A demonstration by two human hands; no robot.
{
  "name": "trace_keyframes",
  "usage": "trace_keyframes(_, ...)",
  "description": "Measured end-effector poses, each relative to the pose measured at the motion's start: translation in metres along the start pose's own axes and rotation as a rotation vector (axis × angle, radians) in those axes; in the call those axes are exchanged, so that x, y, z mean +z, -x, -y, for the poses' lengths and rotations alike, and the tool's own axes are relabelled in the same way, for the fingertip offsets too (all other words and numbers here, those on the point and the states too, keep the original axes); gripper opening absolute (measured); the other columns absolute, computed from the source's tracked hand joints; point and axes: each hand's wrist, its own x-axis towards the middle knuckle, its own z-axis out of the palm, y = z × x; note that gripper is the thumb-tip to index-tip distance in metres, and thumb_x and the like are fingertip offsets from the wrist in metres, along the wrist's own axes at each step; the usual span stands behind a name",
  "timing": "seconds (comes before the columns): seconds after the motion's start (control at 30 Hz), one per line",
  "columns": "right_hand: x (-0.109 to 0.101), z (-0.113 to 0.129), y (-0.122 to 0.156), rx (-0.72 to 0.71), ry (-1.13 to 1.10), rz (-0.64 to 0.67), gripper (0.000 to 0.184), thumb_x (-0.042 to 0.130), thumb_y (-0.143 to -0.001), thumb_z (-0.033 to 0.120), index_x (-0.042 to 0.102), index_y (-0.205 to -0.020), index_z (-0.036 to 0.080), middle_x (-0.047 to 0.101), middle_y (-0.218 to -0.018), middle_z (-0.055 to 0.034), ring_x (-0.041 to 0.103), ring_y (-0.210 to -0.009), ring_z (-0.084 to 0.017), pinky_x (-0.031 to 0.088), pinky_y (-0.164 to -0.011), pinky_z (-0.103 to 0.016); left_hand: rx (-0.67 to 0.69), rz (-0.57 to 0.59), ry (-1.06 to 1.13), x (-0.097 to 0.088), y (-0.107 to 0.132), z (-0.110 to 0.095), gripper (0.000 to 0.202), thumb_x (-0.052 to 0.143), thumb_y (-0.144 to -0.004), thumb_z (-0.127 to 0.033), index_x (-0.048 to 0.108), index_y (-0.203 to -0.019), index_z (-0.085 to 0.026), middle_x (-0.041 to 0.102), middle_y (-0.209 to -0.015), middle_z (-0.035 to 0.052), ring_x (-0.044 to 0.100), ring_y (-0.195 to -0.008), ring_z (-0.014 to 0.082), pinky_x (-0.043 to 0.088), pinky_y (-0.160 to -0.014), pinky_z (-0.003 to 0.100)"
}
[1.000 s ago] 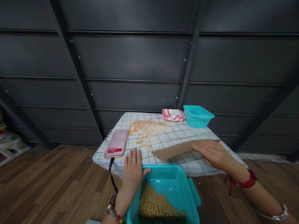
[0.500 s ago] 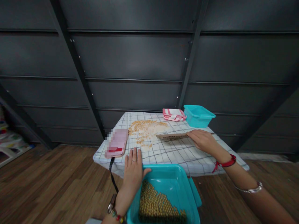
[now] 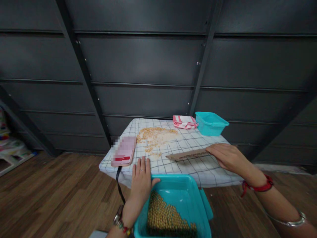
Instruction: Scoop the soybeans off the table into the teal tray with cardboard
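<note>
My right hand (image 3: pixel 229 158) grips one end of a flat piece of cardboard (image 3: pixel 189 154), its corrugated edge facing me. The cardboard's free end points left, low over the checked cloth. Past its tip lie scattered yellow beans (image 3: pixel 151 137), beside a patch of pale grains (image 3: pixel 164 138). My left hand (image 3: pixel 141 181) rests with fingers stretched out flat at the table's front edge, its thumb over the left rim of a turquoise tub (image 3: pixel 182 195). That tub is directly in front of me and holds a slope of greenish-yellow beans (image 3: pixel 168 216).
A checked cloth (image 3: pixel 178 168) covers the table. At the back right stand a smaller turquoise tub (image 3: pixel 211 124) and a folded pink-and-white cloth (image 3: pixel 184 122). A pink phone (image 3: pixel 127 148) with a black strap (image 3: pixel 119 186) lies at left. A dark panelled wall (image 3: pixel 143 62) rises behind.
My right hand has moved right and toward me with the cardboard, which now lies farther from the scattered beans. My left hand and the front tub have stayed in place.
</note>
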Motion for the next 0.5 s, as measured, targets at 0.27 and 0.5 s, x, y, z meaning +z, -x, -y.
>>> trace_keyframes(0.27, 0.02, -0.008, -0.002, 0.075, 0.102, 0.004, 0.036, 0.032, -0.067, -0.002, 0.057, -0.086, 0.014, 0.066, -0.073, -0.0073, 0.061, -0.065, -0.017, 0.05, -0.06, -0.028, 0.029, -0.011, 0.004, 0.009, 0.004, 0.005, 0.081, 0.042, -0.073, -0.064, 0.032, -0.133, -0.011, 0.039, -0.135, 0.0213, 0.036, -0.124, 0.0334, 0.034, -0.098, 0.052)
trace_keyframes(0.5, -0.007, -0.003, 0.004, 0.016, 0.02, -0.017, 0.036, 0.034, -0.07, -0.001, 0.055, -0.093, 0.016, 0.067, -0.079, -0.0058, 0.062, -0.074, -0.016, 0.051, -0.069, -0.028, 0.019, -0.003, -0.026, 0.001, 0.002, 0.002, 0.081, 0.045, -0.071, -0.064, 0.037, -0.13, -0.009, 0.041, -0.133, 0.0212, 0.04, -0.122, 0.0338, 0.036, -0.096, 0.051)
